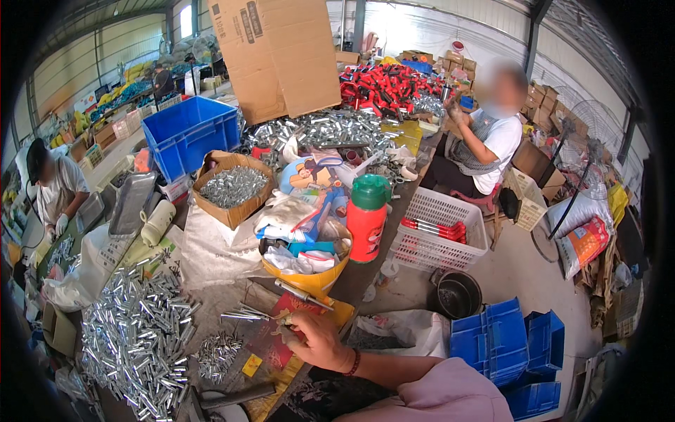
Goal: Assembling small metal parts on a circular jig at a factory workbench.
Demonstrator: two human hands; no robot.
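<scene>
My right hand [318,342], a beaded band at its wrist, reaches over the worktable from the lower right. Its fingers are closed around the ends of several thin silver metal pins [246,312], which point left. The fingertips look wrapped in something pale. Under the hand lies a red printed sheet [285,325]. Just beyond it rests a silver rod-shaped tool [304,295]. Left of the hand is a small heap of short metal pins [219,356], and farther left a large pile of silver metal tubes [140,344]. My left hand does not show.
A yellow tub [313,281] of cloths stands beyond my hand, beside a red bottle [367,228] with a green lid. Farther back are a carton [223,209] of small metal parts and a blue crate [193,141]. Blue bins [490,341] stand right. Two co-workers sit nearby.
</scene>
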